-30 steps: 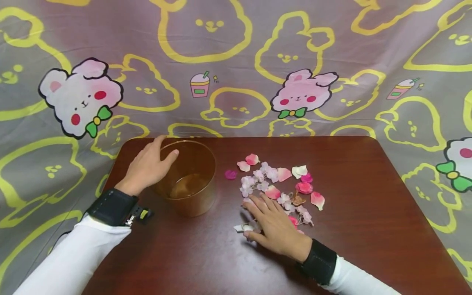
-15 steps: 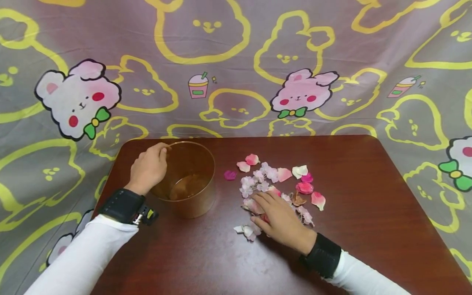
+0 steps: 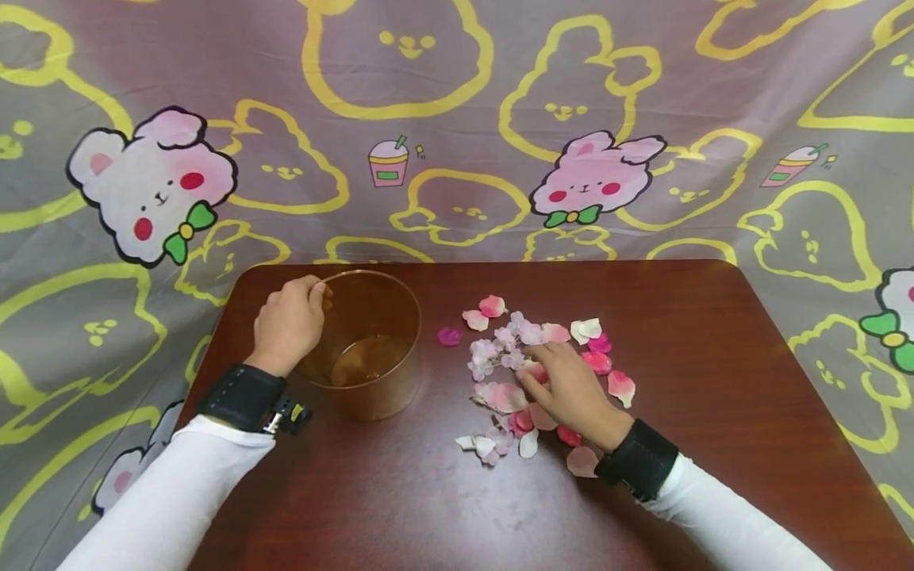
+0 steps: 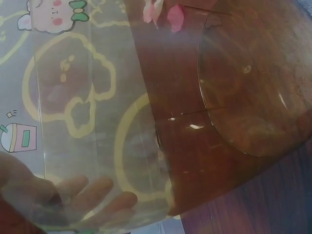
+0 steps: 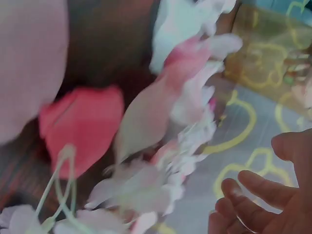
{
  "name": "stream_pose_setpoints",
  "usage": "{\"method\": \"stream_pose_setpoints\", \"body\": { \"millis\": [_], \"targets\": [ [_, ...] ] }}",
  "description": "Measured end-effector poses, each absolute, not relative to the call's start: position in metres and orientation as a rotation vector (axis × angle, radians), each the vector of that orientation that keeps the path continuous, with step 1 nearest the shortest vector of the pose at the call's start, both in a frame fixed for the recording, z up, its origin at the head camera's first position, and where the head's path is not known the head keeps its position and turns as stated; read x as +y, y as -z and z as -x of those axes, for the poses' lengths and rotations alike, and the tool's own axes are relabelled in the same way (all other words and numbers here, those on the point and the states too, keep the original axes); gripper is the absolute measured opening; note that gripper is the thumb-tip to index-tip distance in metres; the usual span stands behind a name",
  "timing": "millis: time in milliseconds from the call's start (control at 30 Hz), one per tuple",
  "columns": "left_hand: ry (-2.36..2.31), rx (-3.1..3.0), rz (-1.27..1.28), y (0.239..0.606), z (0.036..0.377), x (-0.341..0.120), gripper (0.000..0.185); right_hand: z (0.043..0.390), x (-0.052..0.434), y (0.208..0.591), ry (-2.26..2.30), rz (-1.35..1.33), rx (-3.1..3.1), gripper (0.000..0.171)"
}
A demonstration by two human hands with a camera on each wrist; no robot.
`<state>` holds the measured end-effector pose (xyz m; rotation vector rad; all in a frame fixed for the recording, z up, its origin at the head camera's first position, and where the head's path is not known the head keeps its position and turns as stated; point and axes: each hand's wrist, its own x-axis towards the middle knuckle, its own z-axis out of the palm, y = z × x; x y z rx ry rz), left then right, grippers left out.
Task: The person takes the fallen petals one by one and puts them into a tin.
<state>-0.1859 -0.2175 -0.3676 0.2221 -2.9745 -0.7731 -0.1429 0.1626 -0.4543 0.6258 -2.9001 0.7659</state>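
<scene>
An amber see-through bucket (image 3: 382,400) stands on the left part of the table. My left hand (image 3: 288,325) grips its left rim, and its fingers (image 4: 97,195) show through the clear wall in the left wrist view. My right hand (image 3: 567,392) is over the scattered artificial petals with its fingers loosely extended; its fingertips overlap a pink-and-white petal (image 3: 531,371). Beside it lie pale pink blossoms (image 3: 484,355), a two-tone petal (image 3: 505,396) and a white petal (image 3: 528,444). The right wrist view shows a red petal (image 5: 85,126) and thin stems close up, with the right hand's fingers apart.
Farther right lie a red-pink petal (image 3: 622,388) and a cream petal (image 3: 585,330). A magenta petal (image 3: 449,337) sits between the bucket and the blossoms. The dark red-brown table (image 3: 714,444) ends at a patterned cloth backdrop (image 3: 457,143) behind and at the sides.
My left hand has gone from spread fingers at the bucket's rim to gripping it. My right hand has shifted right and away from me, uncovering several petals near the front.
</scene>
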Motion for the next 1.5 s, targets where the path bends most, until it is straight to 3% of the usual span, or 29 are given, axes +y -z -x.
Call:
{"method": "stream_pose_setpoints", "body": {
  "millis": [233, 967, 1500],
  "targets": [
    [0.776, -2.978, -0.228, 0.366, 0.185, -0.218, 0.037, 0.166, 0.172, 0.459, -0.882, -0.49, -2.966, 0.038],
    [0.803, -3.004, -0.265, 0.366, 0.186, -0.219, 0.037, 0.211, 0.202, 0.474, -0.624, -0.398, -3.041, 0.032],
    [0.79, -3.0, -0.259, 0.365, 0.185, -0.217, 0.037, 0.218, 0.204, 0.474, -0.529, -0.411, -3.166, 0.015]
  ]
}}
